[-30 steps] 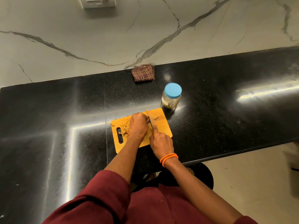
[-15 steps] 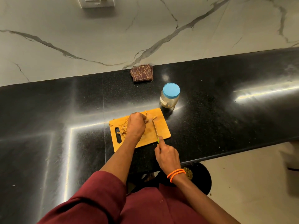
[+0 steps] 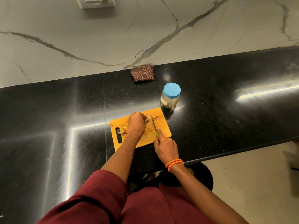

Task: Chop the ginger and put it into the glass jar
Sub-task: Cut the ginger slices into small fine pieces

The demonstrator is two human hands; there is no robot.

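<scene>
Left hand [image 3: 136,124] curled over ginger [image 3: 146,120] on wooden chopping board [image 3: 161,126], fingers bunched, holding piece down. Ginger shreds [image 3: 123,129] lie left of hand near board's handle slot. Right hand [image 3: 165,147] grips green-handled knife [image 3: 154,125], blade just right of left fingertips, on board. Glass jar [image 3: 170,96], blue lid on, stands upright on black worktop [image 3: 226,113] just beyond board's far right corner. Folded checked cloth [image 3: 142,73] against wall.
</scene>
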